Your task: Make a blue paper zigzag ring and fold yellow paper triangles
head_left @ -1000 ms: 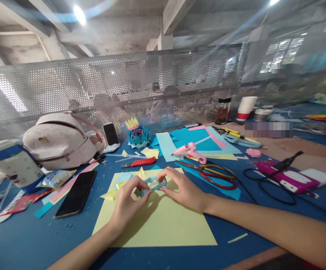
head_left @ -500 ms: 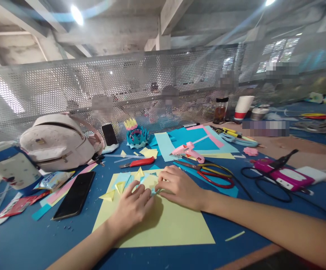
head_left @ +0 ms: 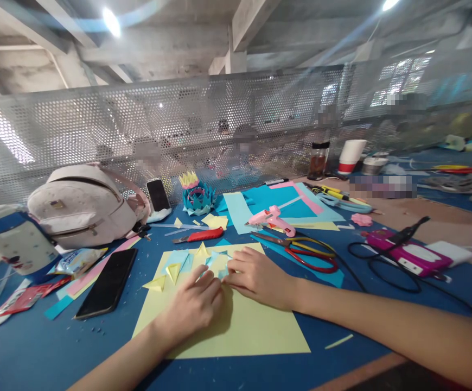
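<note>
Where a second ago my fingers held the folded blue paper piece [head_left: 221, 270] raised and open between them, both hands now lie low on the yellow sheet [head_left: 236, 326]; my left hand [head_left: 195, 304] presses flat, fingers together; my right hand [head_left: 256, 277] pinches the piece's edge, so I judge a crease is being set. Scissors [head_left: 305, 251] and glue gun [head_left: 270, 218] lie untouched beyond.

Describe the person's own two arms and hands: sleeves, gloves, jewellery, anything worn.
Both forearms are bare right to the picture's edge; no sleeve shows on either. The left hand and right hand wear no gloves. No ring, watch or bracelet is visible on the fingers or wrists, and no markings show. The arms are slim, and the fingernails are too small to judge.
</note>
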Motion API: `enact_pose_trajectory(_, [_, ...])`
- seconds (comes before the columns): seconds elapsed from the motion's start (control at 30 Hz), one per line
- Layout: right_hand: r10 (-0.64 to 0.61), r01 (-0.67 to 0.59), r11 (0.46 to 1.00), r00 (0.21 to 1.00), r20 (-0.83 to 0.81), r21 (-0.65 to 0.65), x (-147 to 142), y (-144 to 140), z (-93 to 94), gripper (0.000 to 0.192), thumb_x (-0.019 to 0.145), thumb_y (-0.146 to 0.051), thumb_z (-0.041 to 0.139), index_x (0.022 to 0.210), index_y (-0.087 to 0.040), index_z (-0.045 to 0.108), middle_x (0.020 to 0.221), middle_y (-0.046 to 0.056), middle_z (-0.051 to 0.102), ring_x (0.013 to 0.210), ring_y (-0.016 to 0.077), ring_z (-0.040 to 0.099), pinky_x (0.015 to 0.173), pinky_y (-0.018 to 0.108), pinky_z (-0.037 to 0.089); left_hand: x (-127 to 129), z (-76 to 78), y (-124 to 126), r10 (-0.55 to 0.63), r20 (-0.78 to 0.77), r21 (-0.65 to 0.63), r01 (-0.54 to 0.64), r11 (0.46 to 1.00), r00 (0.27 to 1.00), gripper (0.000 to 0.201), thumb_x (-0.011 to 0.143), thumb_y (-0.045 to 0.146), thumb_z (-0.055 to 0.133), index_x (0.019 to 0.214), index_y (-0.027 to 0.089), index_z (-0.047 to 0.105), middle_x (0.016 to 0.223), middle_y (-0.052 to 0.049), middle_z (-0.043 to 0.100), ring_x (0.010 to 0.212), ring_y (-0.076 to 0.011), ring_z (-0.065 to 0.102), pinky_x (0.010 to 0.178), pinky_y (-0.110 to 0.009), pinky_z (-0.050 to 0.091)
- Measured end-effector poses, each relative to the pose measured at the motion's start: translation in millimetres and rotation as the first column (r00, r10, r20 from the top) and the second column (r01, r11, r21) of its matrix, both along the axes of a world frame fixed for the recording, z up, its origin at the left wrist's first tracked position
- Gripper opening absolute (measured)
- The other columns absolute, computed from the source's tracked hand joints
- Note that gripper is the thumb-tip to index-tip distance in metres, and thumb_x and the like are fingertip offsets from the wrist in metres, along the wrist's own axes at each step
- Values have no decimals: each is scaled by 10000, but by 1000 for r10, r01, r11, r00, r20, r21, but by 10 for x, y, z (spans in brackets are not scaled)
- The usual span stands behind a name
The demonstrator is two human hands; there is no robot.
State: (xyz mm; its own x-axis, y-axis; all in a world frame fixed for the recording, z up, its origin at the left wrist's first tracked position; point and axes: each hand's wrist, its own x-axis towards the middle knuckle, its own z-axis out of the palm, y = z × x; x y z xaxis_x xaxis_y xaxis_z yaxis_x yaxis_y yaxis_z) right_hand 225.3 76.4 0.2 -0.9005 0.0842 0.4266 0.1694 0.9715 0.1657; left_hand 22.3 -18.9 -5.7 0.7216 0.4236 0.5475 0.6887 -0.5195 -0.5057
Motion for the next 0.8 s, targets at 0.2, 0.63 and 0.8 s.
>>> enact_pose_trajectory(0.2, [-3,3,1000,1000,-5,22,-12,-15,-32,261,1038,-243,467,900,-181,680,832,28,599,799,189,455,714,337,299,-15,-30,-26,-9,-22,-31,8,999,1000,272,931,73,515,693,183,586,666,-2,537,698,-175,523,994,-382,403])
enact_pose_trajectory(0.63, [26,-26,999,999,18,-37,-21,-9,-59,310,1040,-236,428,840,-170,656,833,37,597,788,189,430,704,339,268,-29,-39,-17,-9,12,-37,9,999,1000,251,959,79,483,763,170,610,697,-5,564,708,-171,543,1005,-383,400])
enact_pose_trajectory(0.8, [2,-2,1000,1000,3,6,1,-66,-28,295,1045,-225,404,918,-162,662,868,54,615,800,193,443,724,342,295,8,3,-29,-3,26,-24,4,1000,1000,302,971,65,435,741,182,592,669,0,555,670,-169,520,979,-386,419])
